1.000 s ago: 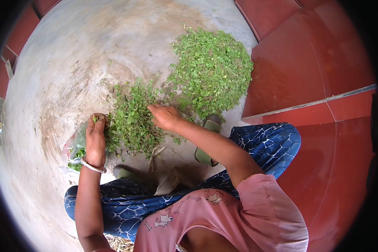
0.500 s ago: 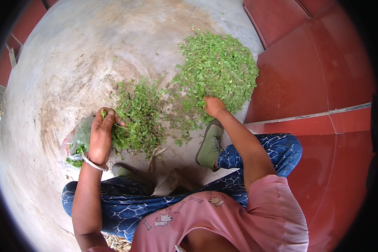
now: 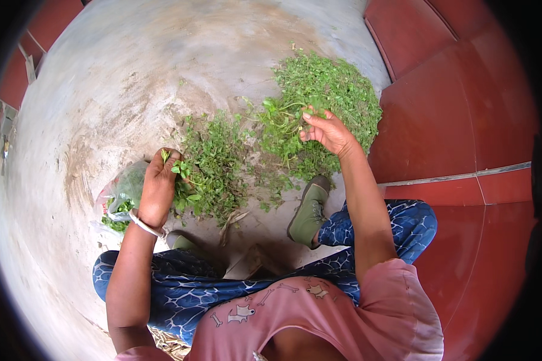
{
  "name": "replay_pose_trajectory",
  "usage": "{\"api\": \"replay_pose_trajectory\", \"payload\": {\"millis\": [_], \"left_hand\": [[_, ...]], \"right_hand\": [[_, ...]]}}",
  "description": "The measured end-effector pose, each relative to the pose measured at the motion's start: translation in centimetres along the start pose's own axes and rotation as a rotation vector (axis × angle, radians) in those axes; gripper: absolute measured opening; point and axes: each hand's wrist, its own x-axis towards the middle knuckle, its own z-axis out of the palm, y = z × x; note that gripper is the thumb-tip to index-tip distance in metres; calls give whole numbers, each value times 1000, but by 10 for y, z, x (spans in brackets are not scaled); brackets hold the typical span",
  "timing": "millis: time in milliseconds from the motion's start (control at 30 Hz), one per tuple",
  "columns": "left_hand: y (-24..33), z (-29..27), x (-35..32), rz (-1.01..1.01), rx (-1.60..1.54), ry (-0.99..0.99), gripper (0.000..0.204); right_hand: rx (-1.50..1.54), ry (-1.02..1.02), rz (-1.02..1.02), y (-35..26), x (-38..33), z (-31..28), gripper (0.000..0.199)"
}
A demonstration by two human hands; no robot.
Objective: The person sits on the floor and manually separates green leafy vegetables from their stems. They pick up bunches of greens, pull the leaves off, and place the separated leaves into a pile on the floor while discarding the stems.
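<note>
My left hand [image 3: 159,186] is closed on a few leafy green stems [image 3: 185,188], whose leaves stick out past the fingers on both sides. My right hand [image 3: 326,130] pinches a leafy green sprig [image 3: 278,118], which hangs to the left of the fingers. Beneath that hand spreads a large heap of greens [image 3: 343,90] on the floor. Between my hands lies a smaller, darker pile of greens [image 3: 215,162]. A clear plastic bag [image 3: 129,183] with greens inside stands just left of my left wrist.
The concrete floor [image 3: 126,120] carries scattered leaf bits. A red tiled wall [image 3: 427,132] rises close on the right. My green shoes [image 3: 311,213] flank the smaller pile, and a dry leaf [image 3: 232,224] lies near it.
My right hand has risen from the edge of the large heap, up and to the right, with the sprig now in its fingers. The left hand keeps its stems; the view has shifted slightly.
</note>
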Motion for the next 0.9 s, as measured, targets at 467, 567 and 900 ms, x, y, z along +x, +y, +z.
{"api": "replay_pose_trajectory", "payload": {"millis": [467, 567, 900], "left_hand": [[18, -4, -10, -38, 156, 188, 14], [18, -2, -11, -23, 142, 208, 14], [5, -5, -10, 0, 239, 80, 16]], "right_hand": [[-1111, -27, 123, 140, 30, -40, 7], [-1221, -29, 34, 149, 30, -7, 5], [-1904, -103, -230, 189, 28, 11, 15]]}}
